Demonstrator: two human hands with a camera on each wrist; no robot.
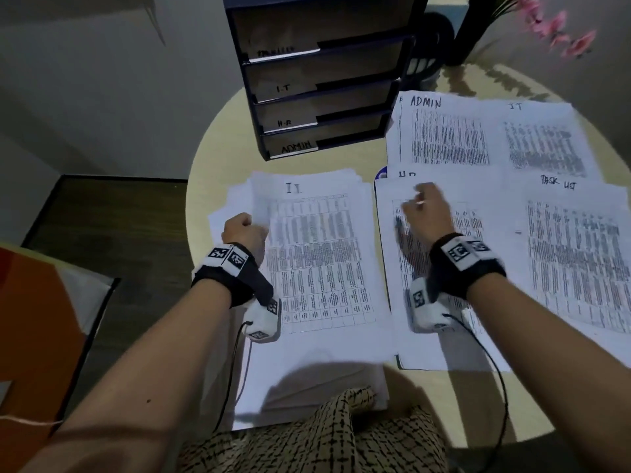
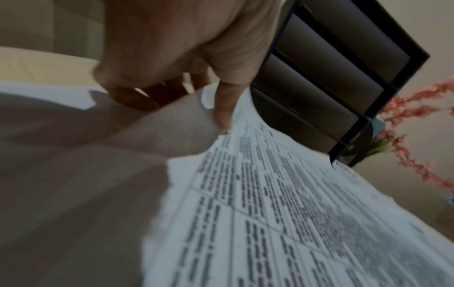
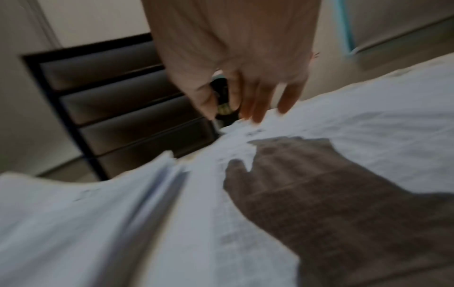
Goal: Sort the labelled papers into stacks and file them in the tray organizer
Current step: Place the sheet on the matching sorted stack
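My left hand (image 1: 244, 230) pinches the raised left edge of the top sheet marked IT (image 1: 314, 254) on the near-left loose pile. In the left wrist view the thumb (image 2: 222, 114) lies on that sheet (image 2: 282, 223) and the fingers curl under it. My right hand (image 1: 423, 209) is blurred over the HR stack (image 1: 409, 302), fingers straight and holding nothing; in the right wrist view that hand (image 3: 245, 110) casts a shadow on the paper. Stacks marked ADMIN (image 1: 444, 138), IT (image 1: 543, 145) and TASK LIST (image 1: 580, 254) lie to the right. The black tray organizer (image 1: 327, 110) stands behind, with slots marked I.T, H.R and ADMIN.
Everything sits on a round pale table (image 1: 218, 155). Pink flowers (image 1: 560, 32) and a dark round object (image 1: 435, 32) stand at the back right, beside the organizer. An orange and white object (image 1: 37, 319) lies off the table to my left. Thin cables hang from both wrist cameras.
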